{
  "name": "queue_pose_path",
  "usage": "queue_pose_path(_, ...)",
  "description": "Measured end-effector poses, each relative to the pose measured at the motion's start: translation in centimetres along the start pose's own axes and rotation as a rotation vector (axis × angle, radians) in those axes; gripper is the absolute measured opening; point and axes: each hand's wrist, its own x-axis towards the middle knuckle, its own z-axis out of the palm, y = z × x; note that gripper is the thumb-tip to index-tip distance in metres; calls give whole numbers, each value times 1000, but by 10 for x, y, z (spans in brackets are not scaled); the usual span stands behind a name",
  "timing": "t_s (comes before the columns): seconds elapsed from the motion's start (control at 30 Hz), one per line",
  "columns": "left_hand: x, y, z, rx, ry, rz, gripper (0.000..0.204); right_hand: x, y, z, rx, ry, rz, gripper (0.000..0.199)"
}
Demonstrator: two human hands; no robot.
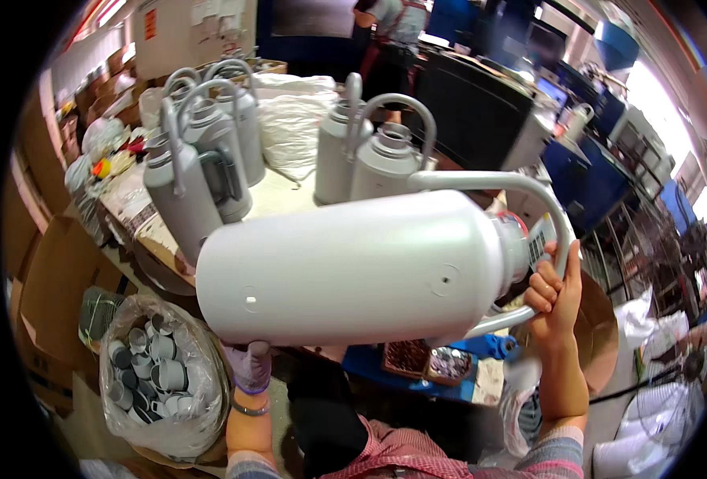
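A large light-grey flask [345, 267] with a loop handle lies on its side in the air in front of me, its neck to the right. My right hand [554, 295] is closed round the curved handle [557, 211] near its bend. Under the base end, my gloved left hand [250, 366] holds the body from below; most of its fingers are hidden by the flask. A reddish ring shows at the neck, and a printed tag [539, 238] hangs next to the handle. Two small dark-centred or light marks sit on the side facing me.
Several similar grey flasks [179, 188] stand upright on the table [278, 199] behind. At lower left is a plastic-lined bag [122, 427] of grey curved parts. Boxes of small parts [449, 366] sit below the flask. A co-worker [397, 32] stands at the back.
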Motion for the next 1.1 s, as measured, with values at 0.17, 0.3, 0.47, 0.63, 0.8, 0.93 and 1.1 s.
queue_pose_path(0.17,-62,49,29,186,-2,110,62,-80,-27,-49,-21,-312,-50,51)
queue_pose_path(0.3,-92,62,42,-196,-55,-174,48,-118,-49,-93,-758,-217,-505,82)
queue_pose_path(0.47,-146,130,108,144,-495,-490,17,-215,-39,-147,-836,270,-563,122)
queue_pose_path(0.63,-98,73,154,395,-1289,-553,61,-295,-63,-207,-654,443,-652,78)
queue_pose_path(0.8,-73,-83,178,1289,-1242,10,56,-338,-60,-246,-496,590,-764,75)
queue_pose_path(0.93,-108,-109,201,1127,-1221,90,69,-350,-53,-266,-436,670,-796,73)
queue_pose_path(1.1,-106,-111,186,941,-1162,-107,35,-349,-41,-290,-365,719,-788,70)
